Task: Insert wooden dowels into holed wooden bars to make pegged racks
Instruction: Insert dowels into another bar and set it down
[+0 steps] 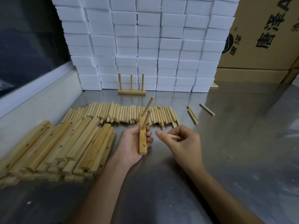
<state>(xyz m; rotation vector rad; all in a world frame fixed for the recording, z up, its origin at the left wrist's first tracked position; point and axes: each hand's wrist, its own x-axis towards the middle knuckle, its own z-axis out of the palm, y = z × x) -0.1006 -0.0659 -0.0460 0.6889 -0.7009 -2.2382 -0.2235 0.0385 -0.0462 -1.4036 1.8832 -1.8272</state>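
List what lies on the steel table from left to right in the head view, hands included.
Stack of holed wooden bars → left hand gripping a bar with two dowels → right hand pinching a dowel → three loose dowels.

Three loose dowels [192, 114], one finished rack [131, 92]

Dim even light, soft table [226, 143] glare, wide-angle edge bending

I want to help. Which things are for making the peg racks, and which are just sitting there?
For the job: held bar, dowel in right hand, left hand, dowel row, bar pile, finished rack.
Just there: white boxes, cardboard carton.
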